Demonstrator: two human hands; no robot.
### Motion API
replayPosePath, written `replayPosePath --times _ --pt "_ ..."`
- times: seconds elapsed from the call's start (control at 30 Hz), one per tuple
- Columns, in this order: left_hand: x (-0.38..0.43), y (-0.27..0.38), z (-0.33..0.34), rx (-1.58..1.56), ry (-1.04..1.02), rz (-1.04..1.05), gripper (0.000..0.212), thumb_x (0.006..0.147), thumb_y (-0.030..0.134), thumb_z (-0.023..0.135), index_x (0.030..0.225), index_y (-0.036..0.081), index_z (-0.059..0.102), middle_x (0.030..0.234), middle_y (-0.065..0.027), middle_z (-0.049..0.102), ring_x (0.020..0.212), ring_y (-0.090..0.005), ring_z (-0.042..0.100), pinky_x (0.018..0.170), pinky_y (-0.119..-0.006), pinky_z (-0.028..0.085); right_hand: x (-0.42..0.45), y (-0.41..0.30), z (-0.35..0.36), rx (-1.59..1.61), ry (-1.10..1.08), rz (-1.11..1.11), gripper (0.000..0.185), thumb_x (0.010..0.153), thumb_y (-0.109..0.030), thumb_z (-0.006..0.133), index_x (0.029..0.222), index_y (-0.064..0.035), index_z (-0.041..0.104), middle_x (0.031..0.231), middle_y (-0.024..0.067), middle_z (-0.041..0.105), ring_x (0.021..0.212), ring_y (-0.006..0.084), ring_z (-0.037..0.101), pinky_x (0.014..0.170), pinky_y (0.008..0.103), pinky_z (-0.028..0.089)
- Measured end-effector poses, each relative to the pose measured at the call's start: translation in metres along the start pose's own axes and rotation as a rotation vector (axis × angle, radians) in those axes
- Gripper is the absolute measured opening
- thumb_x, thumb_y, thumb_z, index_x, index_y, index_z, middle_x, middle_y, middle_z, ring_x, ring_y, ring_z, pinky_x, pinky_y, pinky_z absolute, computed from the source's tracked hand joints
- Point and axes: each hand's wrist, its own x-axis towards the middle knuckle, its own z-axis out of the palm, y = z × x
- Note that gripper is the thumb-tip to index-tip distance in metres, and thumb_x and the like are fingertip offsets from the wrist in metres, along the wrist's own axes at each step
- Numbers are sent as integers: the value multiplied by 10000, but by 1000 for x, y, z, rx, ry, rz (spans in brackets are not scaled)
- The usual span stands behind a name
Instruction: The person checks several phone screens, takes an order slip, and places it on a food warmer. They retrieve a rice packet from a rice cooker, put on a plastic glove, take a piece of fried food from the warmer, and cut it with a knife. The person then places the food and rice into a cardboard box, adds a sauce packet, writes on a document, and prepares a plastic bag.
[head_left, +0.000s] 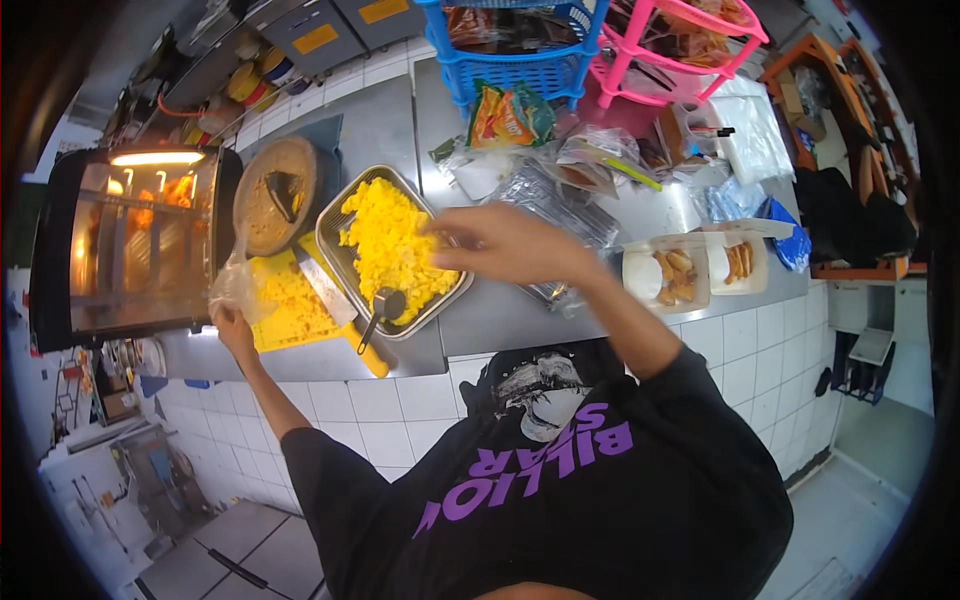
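My left hand (234, 330) pinches a clear plastic bag (238, 289) at the left, beside a yellow cutting board (281, 300) strewn with crumbs. My right hand (502, 244), blurred, hovers over the right side of a metal tray (334, 262), thumb and fingers apart with nothing seen between them. Yellow food in small lumps (394, 240), possibly rice or scrambled egg, fills much of the tray. A dark measuring scoop (388, 304) rests on this food, its handle over the near rim. A knife (326, 289) with a yellow handle lies between board and tray.
A lit glass food warmer (142, 247) stands at far left. Behind the board is a large round bowl (277, 195) with a dark utensil inside. To the right are stacked black plastic containers (559, 206) and open food boxes (679, 277). Blue (514, 71) and pink racks (675, 56) stand behind.
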Motion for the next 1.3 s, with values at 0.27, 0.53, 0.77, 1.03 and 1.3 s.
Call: replayPosePath --times 0.27,0.53,0.77,1.03,1.3 --pt "22 84 52 544 -104 -52 315 837 174 505 1075 38 661 997 -228 659 961 -354 632 850 -385 487 -150 112 -201 -739 263 694 317 701 -85 663 996 17 610 950 200 657 873 342 646 763 402 512" --pt "-138 303 33 -460 45 99 297 916 146 549 1157 -22 595 1077 -115 635 977 -178 597 864 -295 471 -95 294 -210 -943 -112 665 265 693 -171 618 864 27 659 903 245 651 898 381 639 803 442 520" --pt "-295 399 26 -628 -413 129 232 864 8 567 1087 -44 605 1027 -107 619 938 -185 602 852 -306 473 -101 250 -221 -1047 -150 564 253 743 -153 571 912 10 665 949 212 660 947 345 636 839 441 509" --pt "-322 500 70 -690 -681 471 301 850 75 619 1142 8 600 1051 -145 638 985 -226 620 873 -313 464 -135 68 -300 -748 -168 226 213 824 -213 640 818 -3 606 744 138 606 686 266 565 627 365 437" --pt "-306 598 82 -988 -514 785 360 885 193 614 1179 -5 550 1155 -113 571 1081 -189 537 953 -323 404 -133 -124 -271 -563 -319 -206 149 855 -158 622 861 -10 612 742 62 577 661 156 509 596 301 402"
